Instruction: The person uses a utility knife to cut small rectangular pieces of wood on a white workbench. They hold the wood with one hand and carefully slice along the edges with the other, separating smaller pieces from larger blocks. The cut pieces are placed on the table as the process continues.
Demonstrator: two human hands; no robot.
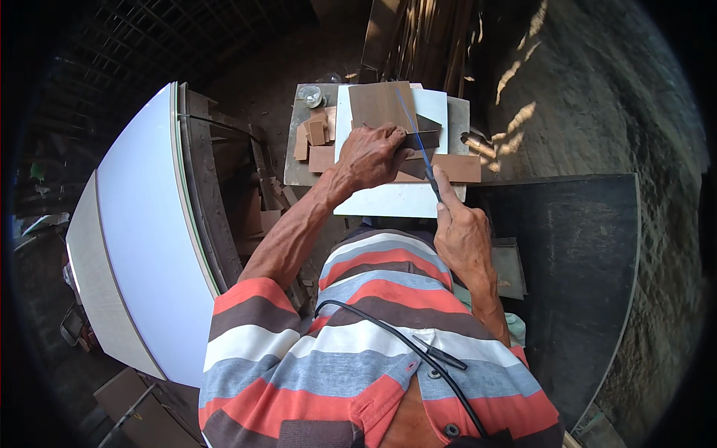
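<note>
My left hand [370,157] has its fingers closed on a dark brown wood piece [422,139], beside and partly over a lighter brown board [381,101]. My right hand [459,231] grips the dark handle of a long thin blue blade [418,134], which slants up across the wood pieces toward the top board. These pieces lie on a white sheet [385,201] over a small grey worktable [299,172]. Small brown offcuts [315,128] are piled at its left, below a glass jar [313,97]. A longer brown strip [455,169] lies beside my right hand.
Large white-faced and grey panels [142,239] lean at my left. A dark board [567,284] stands at my right, near a rough grey surface [650,179] at the rim. Upright wood lengths [411,45] are behind the table, and more offcuts [254,216] lie below it at left.
</note>
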